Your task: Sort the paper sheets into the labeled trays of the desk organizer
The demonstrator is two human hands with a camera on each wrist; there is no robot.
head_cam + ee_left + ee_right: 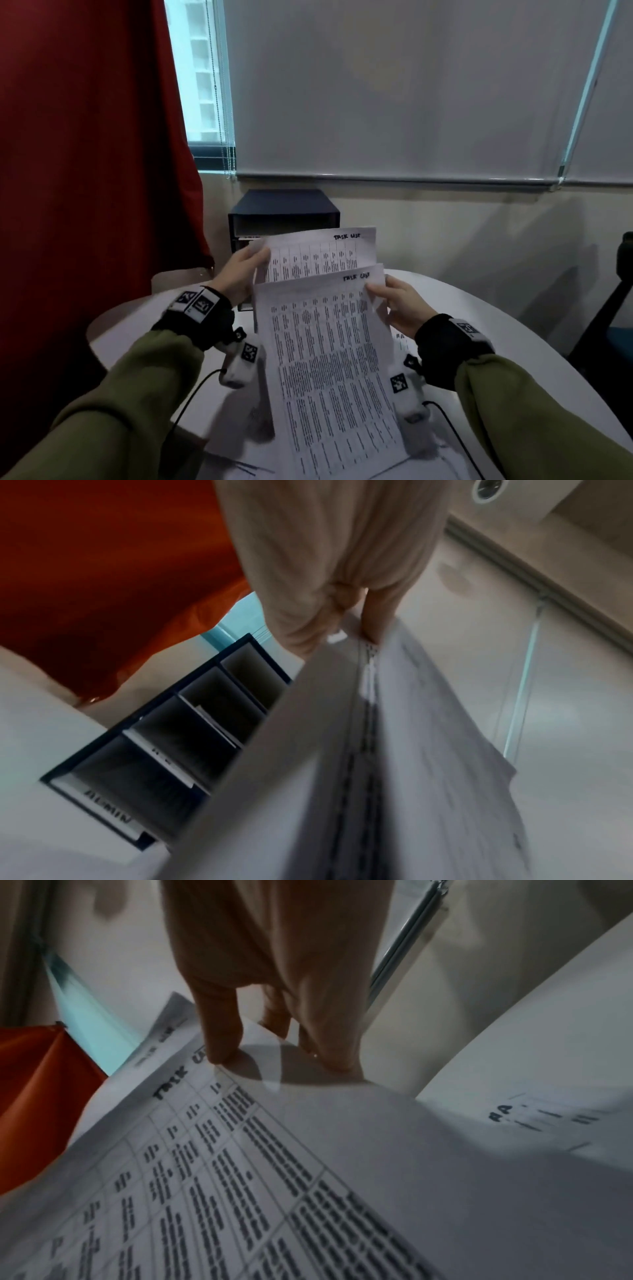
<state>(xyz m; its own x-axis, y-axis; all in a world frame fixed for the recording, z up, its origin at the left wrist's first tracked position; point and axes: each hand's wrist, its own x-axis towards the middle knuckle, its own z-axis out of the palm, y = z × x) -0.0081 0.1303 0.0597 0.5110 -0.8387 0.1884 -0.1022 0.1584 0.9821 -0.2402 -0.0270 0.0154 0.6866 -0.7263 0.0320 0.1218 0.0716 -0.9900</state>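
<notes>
Two printed sheets headed "TASK LIST" are held up over the table. My left hand (248,265) pinches the left edge of the rear sheet (318,255), seen edge-on in the left wrist view (346,631). My right hand (387,296) pinches the top right corner of the front sheet (329,359), thumb on the printed face (219,1053). The dark desk organizer (284,209) stands behind the sheets against the wall; its stacked trays (164,750) show labels, the lowest reading "ADMIN" (109,808).
More sheets lie on the white round table (513,342), one at the right (534,1115) and some near the front edge (239,466). A red curtain (85,154) hangs at the left, a dark chair (613,308) stands at the right. Cables run from both wrists.
</notes>
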